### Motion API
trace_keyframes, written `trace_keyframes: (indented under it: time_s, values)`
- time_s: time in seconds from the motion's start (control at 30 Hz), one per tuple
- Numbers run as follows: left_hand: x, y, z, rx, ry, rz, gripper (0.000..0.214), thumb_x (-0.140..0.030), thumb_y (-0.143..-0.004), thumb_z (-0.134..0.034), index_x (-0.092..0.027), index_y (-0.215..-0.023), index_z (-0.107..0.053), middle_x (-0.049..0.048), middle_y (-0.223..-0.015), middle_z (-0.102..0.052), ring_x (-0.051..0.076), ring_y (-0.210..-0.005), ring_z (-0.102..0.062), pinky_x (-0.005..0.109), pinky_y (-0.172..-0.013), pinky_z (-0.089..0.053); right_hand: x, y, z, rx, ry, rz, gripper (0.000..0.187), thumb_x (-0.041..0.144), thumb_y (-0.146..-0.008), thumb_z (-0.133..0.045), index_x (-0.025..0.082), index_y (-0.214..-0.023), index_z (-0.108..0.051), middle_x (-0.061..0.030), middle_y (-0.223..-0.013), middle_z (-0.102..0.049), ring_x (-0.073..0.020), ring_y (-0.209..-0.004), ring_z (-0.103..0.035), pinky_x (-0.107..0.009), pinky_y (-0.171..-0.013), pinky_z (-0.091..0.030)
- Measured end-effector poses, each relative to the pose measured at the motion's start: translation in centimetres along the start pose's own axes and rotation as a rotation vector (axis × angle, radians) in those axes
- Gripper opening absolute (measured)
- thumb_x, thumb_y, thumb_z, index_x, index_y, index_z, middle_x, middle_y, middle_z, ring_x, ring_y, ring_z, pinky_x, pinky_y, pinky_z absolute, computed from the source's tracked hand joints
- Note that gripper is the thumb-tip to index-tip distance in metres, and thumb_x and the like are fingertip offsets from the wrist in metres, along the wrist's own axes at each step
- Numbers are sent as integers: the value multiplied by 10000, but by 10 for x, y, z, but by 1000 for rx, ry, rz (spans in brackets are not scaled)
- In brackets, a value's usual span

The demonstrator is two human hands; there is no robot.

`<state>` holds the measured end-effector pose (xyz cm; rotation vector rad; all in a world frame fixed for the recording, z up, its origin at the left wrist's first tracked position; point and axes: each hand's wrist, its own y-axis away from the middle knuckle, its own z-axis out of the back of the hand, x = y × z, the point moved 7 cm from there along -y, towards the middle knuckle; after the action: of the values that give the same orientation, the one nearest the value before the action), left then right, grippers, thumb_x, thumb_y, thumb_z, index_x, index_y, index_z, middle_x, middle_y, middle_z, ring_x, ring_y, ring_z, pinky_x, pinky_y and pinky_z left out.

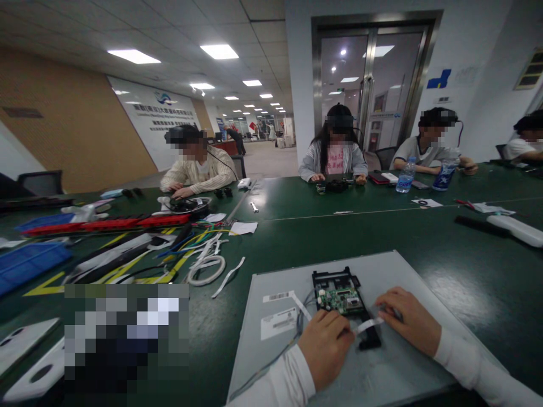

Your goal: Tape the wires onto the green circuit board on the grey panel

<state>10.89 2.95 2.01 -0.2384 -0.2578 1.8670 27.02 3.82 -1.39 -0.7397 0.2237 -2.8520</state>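
Observation:
A flat grey metal panel (pixel 394 271) lies face down on the green table in front of me. A small green circuit board (pixel 340 300) in a black bracket (pixel 335 278) is fixed near its middle. My left hand (pixel 324 349) is closed in a pinch on one end of a white flat ribbon cable (pixel 368 324) just below the board. My right hand (pixel 405 319) is curled over the cable's other end, fingers pressed down beside the black bracket. Thin blue and white wires (pixel 302 316) run from the board to the left across the panel.
Loose white cable coils (pixel 206 269), coloured wires, a red strip (pixel 110 224) and blue trays (pixel 29 263) clutter the table to my left. Several other people sit along the far side at their own parts. A water bottle (pixel 406 175) stands at the far right; a white bar (pixel 517 229) lies at the right edge.

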Motion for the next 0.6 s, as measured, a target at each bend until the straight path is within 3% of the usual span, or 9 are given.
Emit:
trace_keyframes:
  time_s: [0.6]
  values:
    - [0, 2, 1, -29, -30, -4, 80, -147, -779, -447, -146, -743, -518, 25, -858, -517, 120, -793, -466, 278, -664, -342, 3, 1, 0, 1, 19, 67, 193, 296, -778, -443, 213, -890, -577, -26, -729, -555, -171, -776, -481, -306, -701, -361]
